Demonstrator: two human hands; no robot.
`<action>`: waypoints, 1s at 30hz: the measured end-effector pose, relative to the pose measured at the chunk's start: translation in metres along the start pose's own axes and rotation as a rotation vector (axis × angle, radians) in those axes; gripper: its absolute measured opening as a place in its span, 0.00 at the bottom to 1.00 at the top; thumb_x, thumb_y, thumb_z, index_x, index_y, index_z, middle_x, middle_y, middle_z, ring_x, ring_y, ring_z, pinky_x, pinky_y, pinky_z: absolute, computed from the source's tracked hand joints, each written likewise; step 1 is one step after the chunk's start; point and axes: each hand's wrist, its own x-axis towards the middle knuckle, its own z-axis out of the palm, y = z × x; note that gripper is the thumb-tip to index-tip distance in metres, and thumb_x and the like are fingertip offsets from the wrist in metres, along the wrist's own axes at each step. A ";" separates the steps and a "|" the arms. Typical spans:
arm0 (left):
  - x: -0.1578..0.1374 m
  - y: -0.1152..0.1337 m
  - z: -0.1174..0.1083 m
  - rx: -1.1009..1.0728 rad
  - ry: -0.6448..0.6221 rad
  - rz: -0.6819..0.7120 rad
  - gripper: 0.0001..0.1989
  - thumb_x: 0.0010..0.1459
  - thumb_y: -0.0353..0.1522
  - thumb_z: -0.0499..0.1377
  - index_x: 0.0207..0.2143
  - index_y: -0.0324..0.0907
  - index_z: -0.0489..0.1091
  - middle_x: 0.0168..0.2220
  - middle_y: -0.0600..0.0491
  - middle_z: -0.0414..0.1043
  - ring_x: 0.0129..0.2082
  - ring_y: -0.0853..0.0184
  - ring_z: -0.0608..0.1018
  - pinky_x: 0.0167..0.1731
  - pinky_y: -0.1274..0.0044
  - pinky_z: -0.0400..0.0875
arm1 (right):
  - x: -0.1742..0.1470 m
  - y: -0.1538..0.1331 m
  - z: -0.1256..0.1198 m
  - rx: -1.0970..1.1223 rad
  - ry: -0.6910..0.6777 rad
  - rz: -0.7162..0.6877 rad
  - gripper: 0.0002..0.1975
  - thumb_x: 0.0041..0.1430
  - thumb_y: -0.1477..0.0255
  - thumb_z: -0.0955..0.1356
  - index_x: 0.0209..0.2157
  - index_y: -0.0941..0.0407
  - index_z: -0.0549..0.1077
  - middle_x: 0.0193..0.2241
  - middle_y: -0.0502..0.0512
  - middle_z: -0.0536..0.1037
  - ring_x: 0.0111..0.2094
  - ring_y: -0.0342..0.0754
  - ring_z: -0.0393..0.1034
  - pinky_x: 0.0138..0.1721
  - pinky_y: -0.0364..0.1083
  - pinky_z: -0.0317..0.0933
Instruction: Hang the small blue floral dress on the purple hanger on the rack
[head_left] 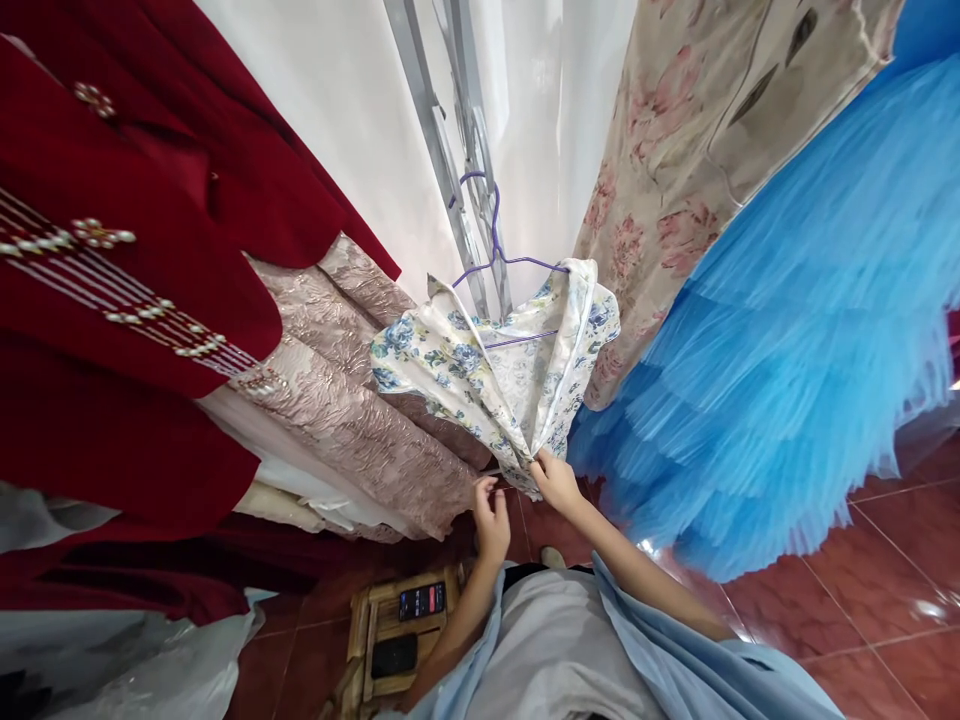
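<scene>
A white blouse with blue flowers (465,355) hangs on a purple wire hanger (495,235). Its neckline forms a deep V. My right hand (556,482) is closed on the front edges where the V meets. Just left of it, my left hand (491,515) has its fingers curled together beside the blouse's lower side. A thin pale strip shows by those fingertips, but I cannot make out whether they hold it. The hanger's hook is at a grey metal frame (431,120).
Dark red garments with beads (172,210) and a pinkish textured garment (352,420) hang at left. A beige floral garment (637,220) and blue ruffled tulle (780,330) are at right. Two phones, one lit (422,601), rest on a wooden stool (364,620) below.
</scene>
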 end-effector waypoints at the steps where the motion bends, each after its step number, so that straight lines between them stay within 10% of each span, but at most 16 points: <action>1: -0.004 0.007 0.009 -0.007 -0.087 0.026 0.10 0.63 0.35 0.56 0.46 0.43 0.70 0.47 0.44 0.70 0.48 0.58 0.73 0.54 0.67 0.67 | -0.001 0.000 0.000 0.043 0.004 -0.010 0.07 0.62 0.70 0.62 0.30 0.55 0.67 0.23 0.50 0.71 0.26 0.46 0.63 0.30 0.44 0.45; 7: 0.005 0.036 0.047 0.013 -0.179 0.044 0.12 0.59 0.29 0.57 0.47 0.42 0.70 0.46 0.43 0.72 0.49 0.56 0.74 0.52 0.66 0.67 | -0.013 -0.005 0.005 0.674 -0.138 0.100 0.14 0.57 0.61 0.63 0.21 0.54 0.64 0.15 0.49 0.68 0.17 0.43 0.59 0.23 0.42 0.52; 14: 0.013 0.042 0.050 0.052 -0.207 0.104 0.03 0.58 0.30 0.57 0.33 0.43 0.71 0.35 0.47 0.72 0.41 0.55 0.74 0.47 0.66 0.67 | -0.004 -0.029 -0.016 0.882 -0.058 0.147 0.15 0.50 0.60 0.67 0.18 0.55 0.69 0.10 0.48 0.65 0.13 0.39 0.49 0.17 0.41 0.44; 24: -0.006 0.039 0.048 0.106 -0.304 0.038 0.09 0.61 0.37 0.59 0.30 0.44 0.72 0.33 0.47 0.74 0.39 0.56 0.74 0.46 0.66 0.67 | 0.113 -0.196 -0.153 0.932 0.074 -0.360 0.16 0.57 0.62 0.69 0.21 0.57 0.70 0.13 0.45 0.64 0.15 0.37 0.52 0.18 0.40 0.47; 30: -0.013 0.027 0.055 0.151 -0.469 0.069 0.08 0.60 0.37 0.60 0.32 0.42 0.76 0.34 0.44 0.77 0.40 0.52 0.77 0.47 0.63 0.68 | 0.135 -0.246 -0.188 0.894 0.159 -0.480 0.18 0.64 0.59 0.66 0.29 0.61 0.74 0.16 0.45 0.65 0.17 0.37 0.57 0.21 0.38 0.50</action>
